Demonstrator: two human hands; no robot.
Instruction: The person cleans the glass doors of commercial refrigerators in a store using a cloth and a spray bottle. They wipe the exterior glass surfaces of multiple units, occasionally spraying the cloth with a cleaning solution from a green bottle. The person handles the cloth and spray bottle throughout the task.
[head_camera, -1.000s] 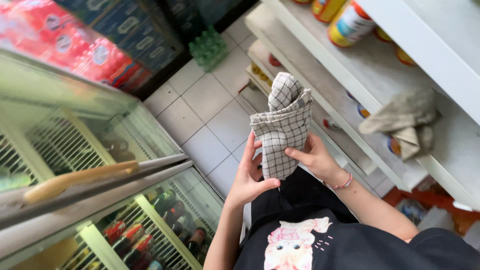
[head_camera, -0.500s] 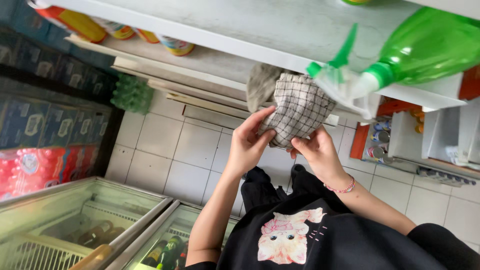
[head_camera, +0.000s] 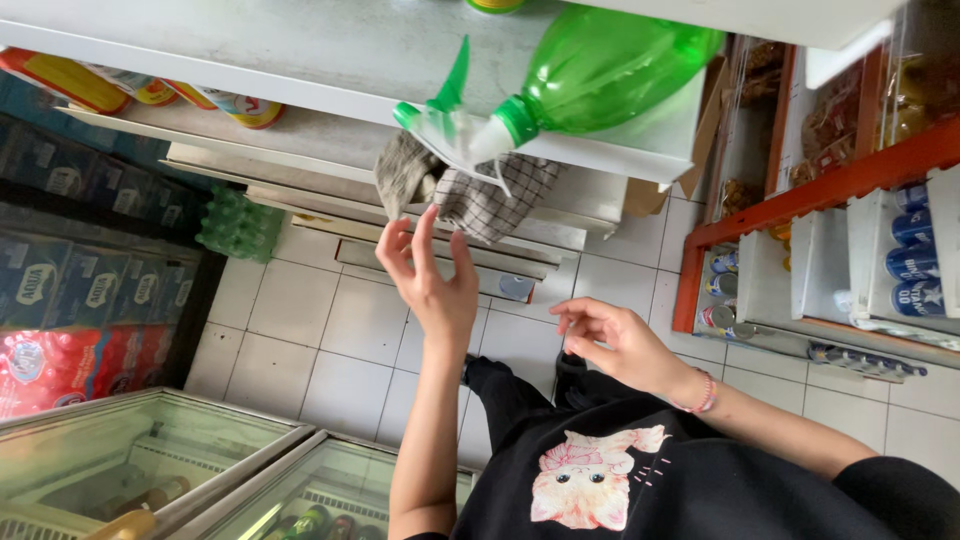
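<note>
A head-worn camera looks down at a person's two bare hands in a small shop. A checked cloth (head_camera: 495, 205) hangs bunched over the edge of a white shelf (head_camera: 250, 60), touching a grey rag (head_camera: 402, 172) on its left side. Just below the cloth, the left hand (head_camera: 432, 278) is raised with fingers spread wide, holding nothing, its fingertips near the cloth but apart from it. The right hand (head_camera: 612, 342) sits lower and to the right of the cloth, fingers loosely curled and empty, a beaded bracelet (head_camera: 705, 395) on the wrist. Directly above the cloth, a green spray bottle (head_camera: 590, 75) lies on its side on the shelf, its white nozzle overhanging the cloth. Well below the cloth to the left stands a glass-topped freezer (head_camera: 150, 470), on pale floor tiles (head_camera: 300, 330).
</note>
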